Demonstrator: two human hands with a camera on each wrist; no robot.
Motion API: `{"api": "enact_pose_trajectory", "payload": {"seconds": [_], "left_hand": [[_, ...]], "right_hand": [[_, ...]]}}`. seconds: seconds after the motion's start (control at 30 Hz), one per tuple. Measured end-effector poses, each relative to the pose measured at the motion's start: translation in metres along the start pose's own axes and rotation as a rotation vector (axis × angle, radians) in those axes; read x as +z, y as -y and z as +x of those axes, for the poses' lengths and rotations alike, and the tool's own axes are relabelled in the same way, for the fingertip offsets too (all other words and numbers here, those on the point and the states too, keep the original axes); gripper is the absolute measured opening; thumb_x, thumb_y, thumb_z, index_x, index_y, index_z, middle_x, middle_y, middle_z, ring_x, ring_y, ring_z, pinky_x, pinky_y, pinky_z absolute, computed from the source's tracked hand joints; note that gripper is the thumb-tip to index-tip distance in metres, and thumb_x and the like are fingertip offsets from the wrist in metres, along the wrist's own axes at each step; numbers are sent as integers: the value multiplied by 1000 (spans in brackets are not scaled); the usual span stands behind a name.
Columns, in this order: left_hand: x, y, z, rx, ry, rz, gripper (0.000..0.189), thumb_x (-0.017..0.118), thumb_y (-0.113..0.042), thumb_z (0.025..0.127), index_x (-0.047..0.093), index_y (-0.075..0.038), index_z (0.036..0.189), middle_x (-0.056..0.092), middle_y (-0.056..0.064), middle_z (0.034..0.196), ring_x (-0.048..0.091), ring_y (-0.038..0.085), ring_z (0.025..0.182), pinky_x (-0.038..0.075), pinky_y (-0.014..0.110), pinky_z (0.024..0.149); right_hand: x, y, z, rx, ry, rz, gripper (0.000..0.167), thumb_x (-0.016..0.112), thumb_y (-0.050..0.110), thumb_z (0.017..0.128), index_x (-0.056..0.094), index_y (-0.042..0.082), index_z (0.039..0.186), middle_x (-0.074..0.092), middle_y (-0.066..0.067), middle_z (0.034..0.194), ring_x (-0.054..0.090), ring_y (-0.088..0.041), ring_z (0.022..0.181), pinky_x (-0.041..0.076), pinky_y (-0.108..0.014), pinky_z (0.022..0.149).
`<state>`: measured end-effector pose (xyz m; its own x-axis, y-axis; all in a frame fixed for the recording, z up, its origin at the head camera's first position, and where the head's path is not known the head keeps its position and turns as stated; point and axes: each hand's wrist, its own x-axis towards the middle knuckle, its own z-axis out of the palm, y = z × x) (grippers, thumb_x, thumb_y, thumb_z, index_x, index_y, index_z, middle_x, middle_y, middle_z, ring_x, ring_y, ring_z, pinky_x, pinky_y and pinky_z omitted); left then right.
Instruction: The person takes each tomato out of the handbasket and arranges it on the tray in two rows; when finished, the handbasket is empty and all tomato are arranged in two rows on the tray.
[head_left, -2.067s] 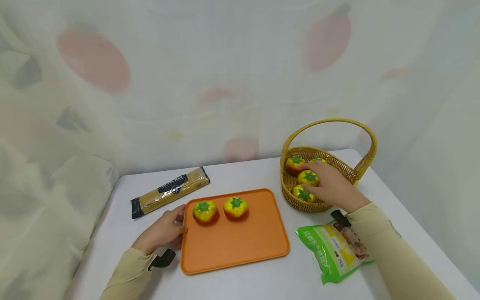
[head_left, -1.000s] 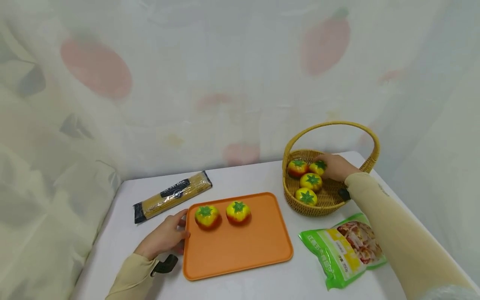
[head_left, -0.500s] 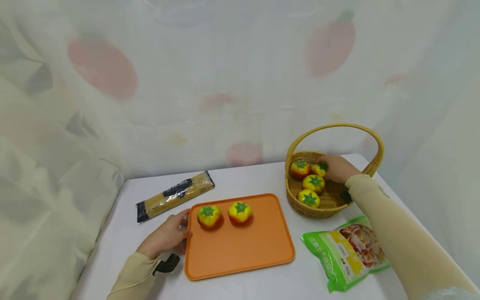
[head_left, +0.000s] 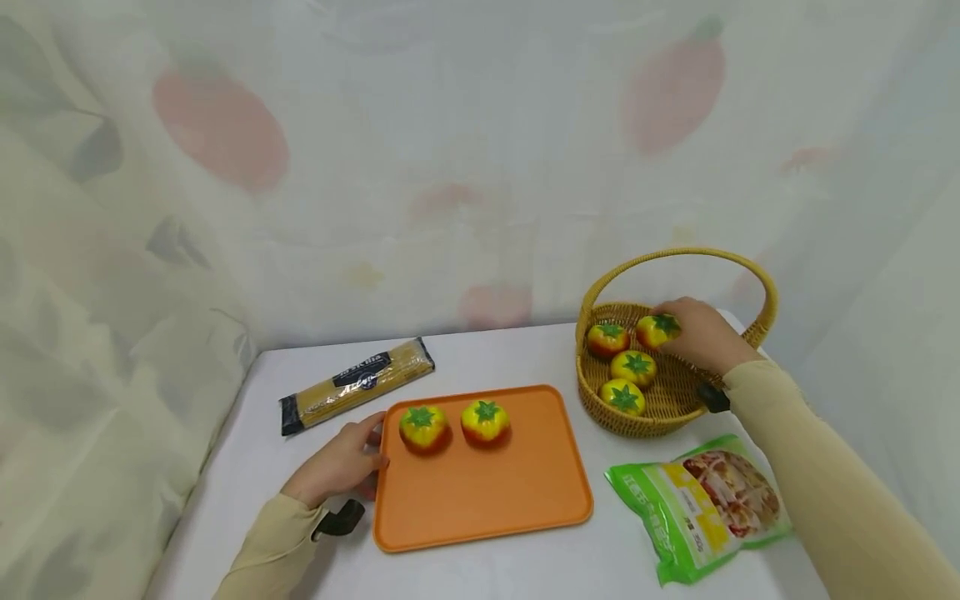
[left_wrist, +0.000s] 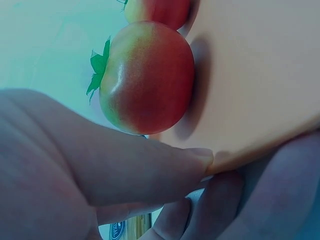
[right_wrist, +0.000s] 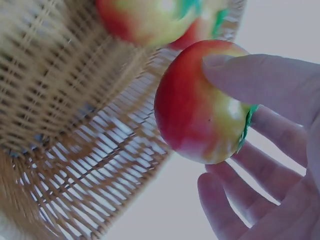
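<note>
My right hand [head_left: 701, 336] holds a red-and-yellow tomato [right_wrist: 195, 105] with a green star-shaped leaf, thumb on one side and fingers on the other, at the back of the wicker basket [head_left: 637, 429]. In the right wrist view it is raised beside the basket's woven wall. Several other tomatoes [head_left: 633, 367] lie inside the basket at its left. My left hand [head_left: 341, 461] pinches the left edge of the orange tray [head_left: 487, 496], thumb over the rim and fingers underneath. Two tomatoes sit on the tray: a left one [head_left: 424, 429] and a right one [head_left: 485, 422].
A pack of spaghetti [head_left: 356, 385] lies behind the tray at the left. In front of the basket, partly beside my right forearm, is a green food bag [head_left: 701, 504]. The basket's tall handle [head_left: 678, 252] arches over it. A patterned curtain [head_left: 480, 167] hangs behind the white table.
My right hand has gone to the tomato at the basket's back, taken hold of it and lifted it a little. The left hand has stayed at the tray's edge.
</note>
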<state>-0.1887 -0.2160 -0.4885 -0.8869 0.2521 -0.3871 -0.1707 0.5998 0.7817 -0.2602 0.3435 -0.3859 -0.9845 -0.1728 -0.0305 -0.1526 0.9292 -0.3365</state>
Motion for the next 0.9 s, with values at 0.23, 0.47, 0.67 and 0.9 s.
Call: {"api": "enact_pose_trajectory", "payload": {"seconds": [0.23, 0.47, 0.67, 0.9], "left_hand": [[-2, -5, 3, 16, 1, 18, 77, 65, 3, 99, 32, -5, 168, 60, 32, 143, 76, 24, 83, 68, 41, 61], [-4, -5, 4, 10, 6, 21, 77, 64, 2, 100, 30, -4, 169, 59, 32, 145, 76, 24, 82, 68, 41, 61], [-1, -6, 8, -1, 9, 1, 77, 64, 2, 101, 30, -7, 170, 56, 31, 148, 76, 25, 84, 69, 41, 63], [0, -5, 9, -2, 7, 20, 78, 64, 2, 101, 28, -7, 170, 54, 32, 149, 75, 24, 83, 68, 41, 62]], "right_hand": [[-6, 26, -28, -40, -51, 51, 65, 79, 29, 99, 55, 3, 153, 50, -31, 154, 52, -55, 138, 45, -74, 113], [11, 67, -45, -91, -131, 109, 63, 83, 29, 97, 58, 10, 152, 54, -22, 150, 59, -46, 131, 52, -68, 108], [34, 98, -53, -159, -190, 189, 60, 87, 26, 92, 63, 14, 147, 59, -15, 142, 63, -35, 118, 58, -57, 100], [73, 125, -52, -210, -195, 235, 58, 88, 23, 91, 65, 14, 143, 64, -9, 144, 64, -30, 125, 57, -55, 108]]}}
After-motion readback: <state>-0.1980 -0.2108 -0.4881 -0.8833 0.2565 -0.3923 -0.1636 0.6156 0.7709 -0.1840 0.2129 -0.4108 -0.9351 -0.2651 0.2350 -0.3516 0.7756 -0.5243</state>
